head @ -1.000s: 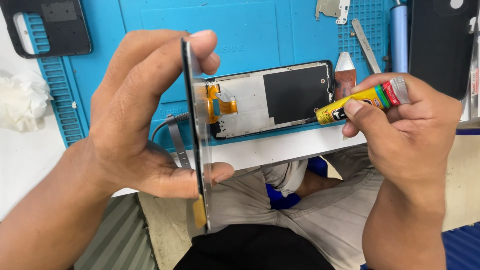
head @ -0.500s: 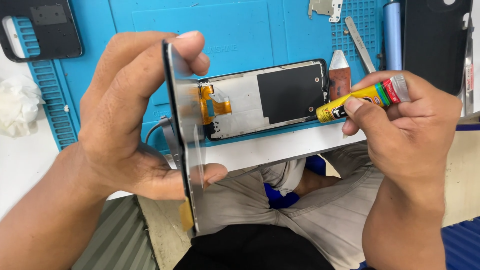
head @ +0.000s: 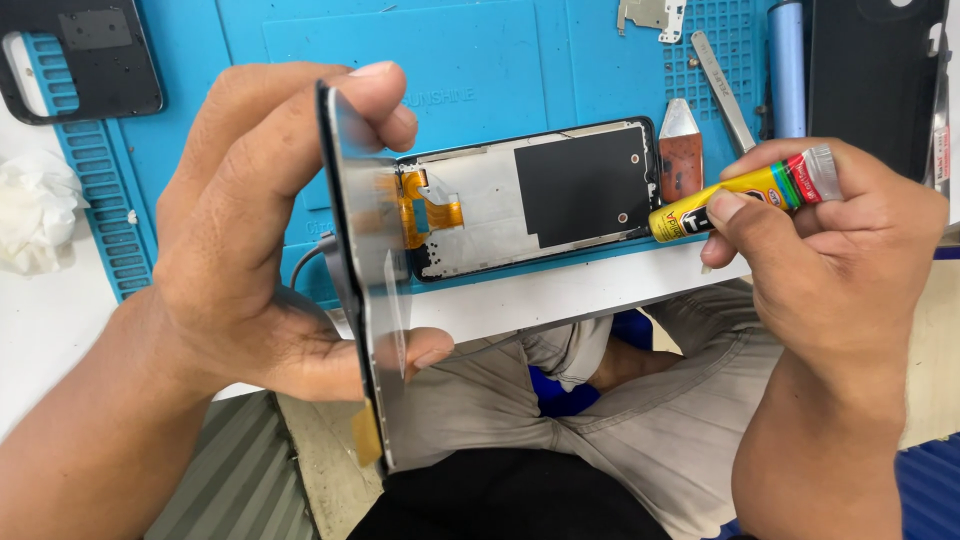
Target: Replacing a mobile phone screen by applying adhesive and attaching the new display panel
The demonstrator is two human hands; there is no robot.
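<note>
**Both hands loaded: screen panel left, glue tube right**

Left hand point(head: 250, 240): closed around a thin phone screen panel point(head: 365, 300), held on edge, nearly upright. Fingertips curl over its top end, thumb presses the lower part of its face, so it's pinched lengthwise between thumb and fingers. Panel's grey back faces the right hand; an orange-yellow tab shows at its bottom end.

Right hand point(head: 830, 260): tight pinch on a small yellow glue tube point(head: 740, 195), thumb on top, fingers wrapped under. Tube lies roughly level, black nozzle end pointing left, crimped red/green end sticking out past the knuckles.

Tube nozzle sits just over the front edge of the blue work mat point(head: 500, 60), right beside the right end of the open phone frame point(head: 530, 195); can't tell whether it touches. Frame lies flat along the mat's front edge, between the two hands, orange flex cable at its left end just behind the held panel. Panel and tube are well apart.

Also on the mat: black back cover point(head: 70, 55) at the far left corner, metal tweezers point(head: 722, 85) and a spudger-like pry tool point(head: 680, 150) toward the far right. White crumpled tissue point(head: 35, 210) off the mat's left edge
</note>
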